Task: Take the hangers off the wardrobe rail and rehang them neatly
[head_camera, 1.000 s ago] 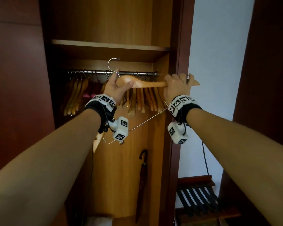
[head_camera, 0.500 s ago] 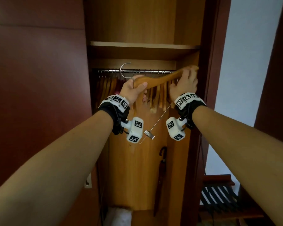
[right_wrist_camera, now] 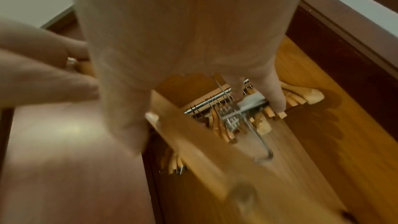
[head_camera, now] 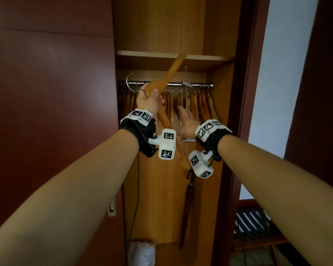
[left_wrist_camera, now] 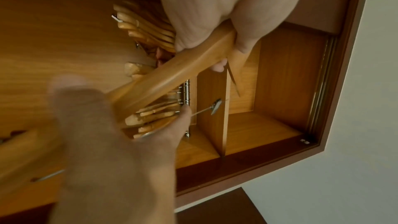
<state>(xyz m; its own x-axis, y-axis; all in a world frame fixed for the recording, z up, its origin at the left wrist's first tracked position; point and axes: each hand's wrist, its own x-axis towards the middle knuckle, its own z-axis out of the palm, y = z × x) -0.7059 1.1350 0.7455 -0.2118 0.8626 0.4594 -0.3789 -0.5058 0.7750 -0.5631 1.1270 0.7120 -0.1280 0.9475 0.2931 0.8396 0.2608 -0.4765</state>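
My left hand (head_camera: pixel 150 96) grips a wooden hanger (head_camera: pixel 171 68) at its neck, in front of the wardrobe rail (head_camera: pixel 200 85). The hanger stands steeply tilted, one arm pointing up to the right, its metal hook (head_camera: pixel 129 83) out to the left. Its thin metal clip bar (head_camera: pixel 186 100) runs almost upright beside it. My right hand (head_camera: pixel 184 116) is open just below, fingers straight; in the right wrist view its fingertips (right_wrist_camera: pixel 277 101) are next to a clip (right_wrist_camera: pixel 249 103). Several wooden hangers (head_camera: pixel 202 106) hang on the rail behind.
A wooden shelf (head_camera: pixel 210 58) sits just above the rail. A dark red door panel (head_camera: pixel 56 112) stands on the left. A folded umbrella (head_camera: pixel 188 198) hangs low inside, a white bundle (head_camera: pixel 140 252) lies at the bottom, and a slatted rack (head_camera: pixel 254 223) stands at the lower right.
My right hand has let go of the hanger's right end and dropped lower, now open. The hanger has swung from nearly level to steeply tilted in my left hand.
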